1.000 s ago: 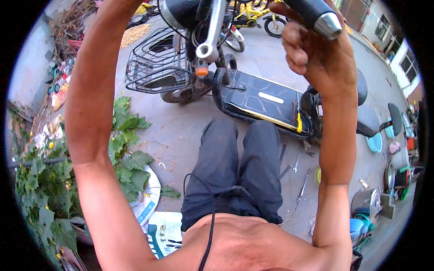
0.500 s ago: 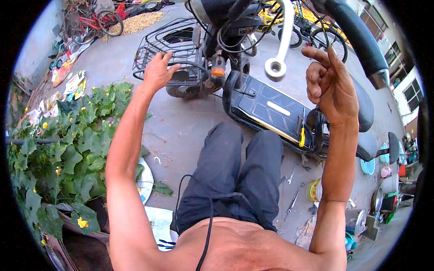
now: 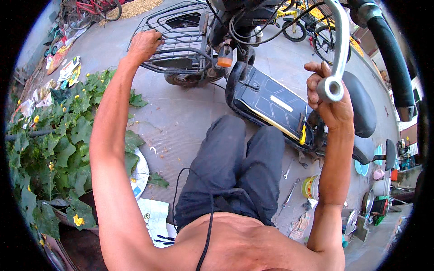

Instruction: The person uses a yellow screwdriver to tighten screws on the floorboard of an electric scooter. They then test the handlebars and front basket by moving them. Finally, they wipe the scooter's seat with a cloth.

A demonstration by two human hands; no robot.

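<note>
Wire basket (image 3: 185,52) has its edge gripped by the left hand (image 3: 145,44); the right hand (image 3: 335,113), loosely half-open, is behind a silver lever (image 3: 342,45), contact unclear.

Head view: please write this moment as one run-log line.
left hand: at black wire basket | right hand: half-open, behind silver lever | yellow-handled screwdriver: on scooter footboard
</note>
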